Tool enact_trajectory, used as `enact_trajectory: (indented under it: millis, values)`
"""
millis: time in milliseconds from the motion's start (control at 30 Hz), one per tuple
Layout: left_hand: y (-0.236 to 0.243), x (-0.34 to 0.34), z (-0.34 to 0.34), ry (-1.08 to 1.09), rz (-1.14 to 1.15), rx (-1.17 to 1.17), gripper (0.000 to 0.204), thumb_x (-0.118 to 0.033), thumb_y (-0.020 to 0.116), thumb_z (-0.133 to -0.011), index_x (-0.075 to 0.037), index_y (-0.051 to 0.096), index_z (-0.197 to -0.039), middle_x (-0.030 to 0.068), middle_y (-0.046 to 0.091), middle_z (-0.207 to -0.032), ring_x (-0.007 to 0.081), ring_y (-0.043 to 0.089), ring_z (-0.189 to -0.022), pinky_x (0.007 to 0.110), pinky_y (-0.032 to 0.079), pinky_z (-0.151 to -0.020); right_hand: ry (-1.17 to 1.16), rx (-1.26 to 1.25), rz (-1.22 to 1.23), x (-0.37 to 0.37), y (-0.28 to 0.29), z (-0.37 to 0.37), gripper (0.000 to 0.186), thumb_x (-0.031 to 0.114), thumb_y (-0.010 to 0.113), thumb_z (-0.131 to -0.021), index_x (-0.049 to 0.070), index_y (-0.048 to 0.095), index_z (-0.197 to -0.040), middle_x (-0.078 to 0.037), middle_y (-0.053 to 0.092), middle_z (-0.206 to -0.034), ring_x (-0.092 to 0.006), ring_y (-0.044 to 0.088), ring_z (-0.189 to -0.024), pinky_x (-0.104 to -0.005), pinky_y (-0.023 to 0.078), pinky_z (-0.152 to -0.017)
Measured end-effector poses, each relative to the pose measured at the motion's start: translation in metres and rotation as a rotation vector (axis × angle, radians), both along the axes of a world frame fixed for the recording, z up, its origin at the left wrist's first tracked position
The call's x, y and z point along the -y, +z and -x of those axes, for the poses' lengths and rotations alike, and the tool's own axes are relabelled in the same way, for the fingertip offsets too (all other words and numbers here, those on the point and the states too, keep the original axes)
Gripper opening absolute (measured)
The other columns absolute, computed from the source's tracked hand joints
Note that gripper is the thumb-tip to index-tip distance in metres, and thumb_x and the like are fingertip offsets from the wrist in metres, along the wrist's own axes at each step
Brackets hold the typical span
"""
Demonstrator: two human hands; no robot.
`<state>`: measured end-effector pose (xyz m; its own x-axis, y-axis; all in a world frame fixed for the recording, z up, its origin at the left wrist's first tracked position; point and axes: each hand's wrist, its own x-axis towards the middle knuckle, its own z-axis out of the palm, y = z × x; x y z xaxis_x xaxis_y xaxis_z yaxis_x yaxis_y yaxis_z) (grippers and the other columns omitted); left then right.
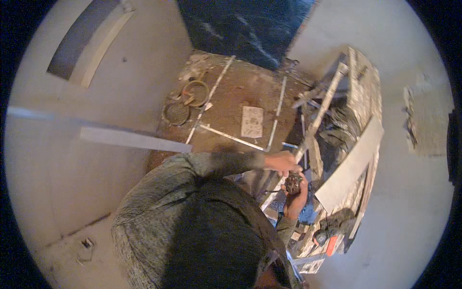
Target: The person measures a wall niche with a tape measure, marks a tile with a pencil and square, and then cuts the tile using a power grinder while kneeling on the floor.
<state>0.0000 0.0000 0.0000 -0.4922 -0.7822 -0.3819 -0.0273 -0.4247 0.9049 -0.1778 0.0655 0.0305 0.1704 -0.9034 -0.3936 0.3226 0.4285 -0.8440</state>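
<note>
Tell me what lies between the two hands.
In the head view, a dark object lies between the left hand and right hand; its kind is unclear.

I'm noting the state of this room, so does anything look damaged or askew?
Yes. On the right wall, a rough patch has a ragged left edge, as if damaged, though I can't tell how. The pale board appears to lie slantwise over the planks, out of line with them.
</note>
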Motion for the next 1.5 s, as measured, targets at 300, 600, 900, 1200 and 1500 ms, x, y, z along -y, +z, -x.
enact_trajectory:
  millis: [300, 600, 900, 1200, 1500]
  values:
    - [-0.025, -0.117, -0.195, 0.543, 0.010, 0.007, 0.033, -0.023, 0.081, -0.077, -0.002, 0.068, -0.098, 0.0046, 0.067, -0.082, 0.0106, 0.060, -0.072, 0.026, 0.047, -0.060, 0.772, -0.108, 0.103, 0.017, -0.015, -0.178, 0.035, 0.015, 0.061, -0.089, 0.004, 0.057, -0.122, -0.006, 0.059, -0.111, -0.0147, 0.054, -0.101, -0.0281, 0.045, -0.090]
    - [0.024, -0.229, -0.434, 1.042, 0.638, 0.403, 0.029, -0.018, 0.078, -0.074, -0.007, 0.063, -0.096, 0.0000, 0.063, -0.078, 0.0120, 0.059, -0.072, 0.027, 0.049, -0.067, 1.232, -0.194, 0.539, 0.037, -0.036, -0.340, 0.033, 0.016, 0.061, -0.089, 0.003, 0.062, -0.119, 0.002, 0.057, -0.088, -0.0071, 0.052, -0.076, -0.0233, 0.044, -0.062]
    - [0.214, -0.333, -0.642, 1.763, 0.455, 0.403, 0.039, -0.010, 0.074, -0.080, -0.004, 0.053, -0.113, 0.0042, 0.068, -0.089, 0.0099, 0.062, -0.074, 0.022, 0.050, -0.062, 1.458, -0.309, 0.326, 0.054, -0.112, -0.462, 0.012, 0.017, 0.067, -0.087, 0.006, 0.067, -0.092, 0.004, 0.060, -0.079, -0.0064, 0.053, -0.074, -0.0244, 0.044, -0.071]
    - [0.281, -0.352, -0.716, 2.122, 0.593, 0.599, 0.046, -0.007, 0.079, -0.079, 0.006, 0.051, -0.113, 0.0108, 0.068, -0.090, 0.0158, 0.067, -0.075, 0.027, 0.060, -0.064, 1.411, -0.134, 0.137, 0.042, -0.133, -0.565, 0.027, 0.030, 0.069, -0.091, 0.007, 0.063, -0.078, 0.007, 0.050, -0.070, -0.0047, 0.043, -0.069, -0.0248, 0.037, -0.065]
    - [0.289, -0.344, -0.757, 2.218, 0.684, 0.972, 0.025, -0.005, 0.079, -0.078, 0.004, 0.059, -0.090, 0.0111, 0.068, -0.080, 0.0135, 0.065, -0.066, 0.027, 0.059, -0.058, 1.419, -0.066, 0.333, 0.011, -0.222, -0.678, 0.030, 0.030, 0.068, -0.092, 0.008, 0.060, -0.074, 0.007, 0.051, -0.070, -0.0051, 0.043, -0.068, -0.0243, 0.037, -0.063]
